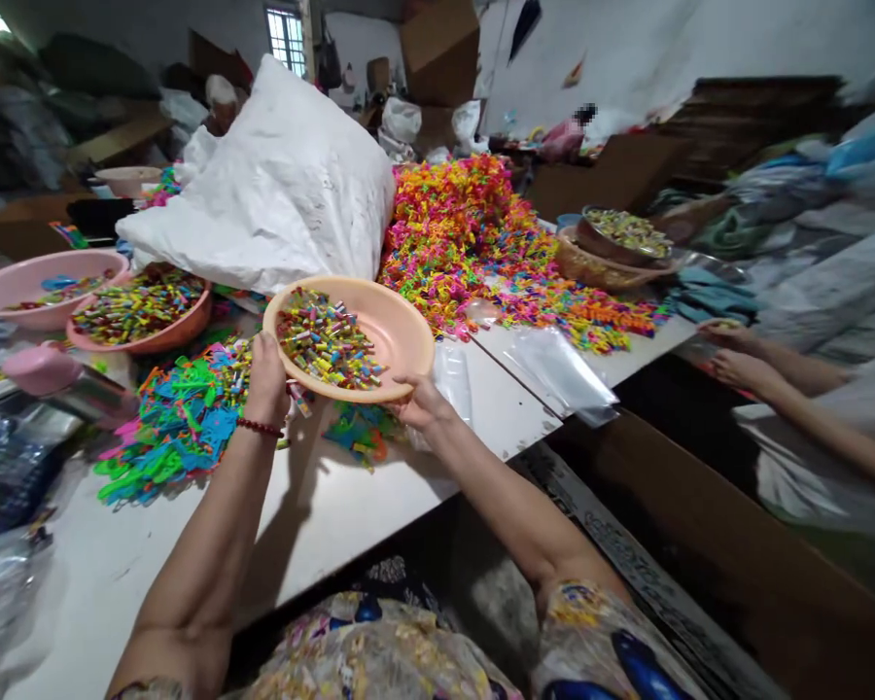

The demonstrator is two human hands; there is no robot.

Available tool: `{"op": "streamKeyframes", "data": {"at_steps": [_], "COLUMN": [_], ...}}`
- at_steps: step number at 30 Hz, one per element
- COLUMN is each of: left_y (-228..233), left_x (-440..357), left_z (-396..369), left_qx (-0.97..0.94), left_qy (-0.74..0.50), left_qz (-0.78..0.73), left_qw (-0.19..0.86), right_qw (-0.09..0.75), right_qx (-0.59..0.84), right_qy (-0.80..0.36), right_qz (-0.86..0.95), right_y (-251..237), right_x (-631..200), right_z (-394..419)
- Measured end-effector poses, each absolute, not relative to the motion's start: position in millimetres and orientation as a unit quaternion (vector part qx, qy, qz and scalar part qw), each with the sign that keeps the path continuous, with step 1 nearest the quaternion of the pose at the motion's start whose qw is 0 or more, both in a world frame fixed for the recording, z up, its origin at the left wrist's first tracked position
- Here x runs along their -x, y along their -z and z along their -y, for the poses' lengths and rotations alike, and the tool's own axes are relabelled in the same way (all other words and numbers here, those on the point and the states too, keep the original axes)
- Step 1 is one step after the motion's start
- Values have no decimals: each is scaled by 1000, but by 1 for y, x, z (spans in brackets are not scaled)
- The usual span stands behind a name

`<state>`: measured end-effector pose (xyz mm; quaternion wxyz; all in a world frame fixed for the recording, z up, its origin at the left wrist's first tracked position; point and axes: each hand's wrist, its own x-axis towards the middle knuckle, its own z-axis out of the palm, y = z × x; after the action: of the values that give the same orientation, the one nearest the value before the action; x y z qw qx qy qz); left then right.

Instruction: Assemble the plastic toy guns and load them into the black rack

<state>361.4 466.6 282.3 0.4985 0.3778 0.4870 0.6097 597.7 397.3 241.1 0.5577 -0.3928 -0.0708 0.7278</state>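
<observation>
Left hand [266, 374]: grip closed on the near-left rim of the bowl [401, 331], thumb over the edge, a bead bracelet at the wrist.
Right hand [423, 401]: grip closed on the bowl's near-right rim, fingers underneath.
Bowl: peach plastic, held between both grips just above the tabletop [321, 506], tilted slightly toward the left hand.
Contents: small colourful pieces [327, 342] heaped in the bowl's left half; the right half shows bare, so it looks only partly filled.
Below the grips: flat blue and green plastic parts [179, 423] spread on the tabletop.
Left of the grips: another bowl of pieces [142, 309], fuller.
Beyond the grips: a white sack [277, 190] and a large loose pile [481, 243] still unsorted.
Far right: another person's hands [733, 355].
</observation>
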Motion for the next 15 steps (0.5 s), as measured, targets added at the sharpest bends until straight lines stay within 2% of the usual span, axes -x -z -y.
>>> {"op": "streamKeyframes", "data": {"at_steps": [4,7,12,15], "left_y": [-288,-273,-244,-240], "left_x": [-394,-409,-379,-340], "left_z": [-464,-458,-448,-432], "left_qx": [-218,-192,-208,-269], "left_qy": [-567,-527,-548,-601], "left_qz": [-489,-493,-525,-545], "left_qw": [626,665,617,519], "right_qw": [605,653,685,697], "right_qx": [377,378,427,493], "right_qy": [-697,-651,-588,-521], "right_qz": [82,83,52,17], "right_y": [-249,-252,-255,-253], "right_x": [-619,-644,-701,-739], "right_z": [-394,-391,-377,-372]}}
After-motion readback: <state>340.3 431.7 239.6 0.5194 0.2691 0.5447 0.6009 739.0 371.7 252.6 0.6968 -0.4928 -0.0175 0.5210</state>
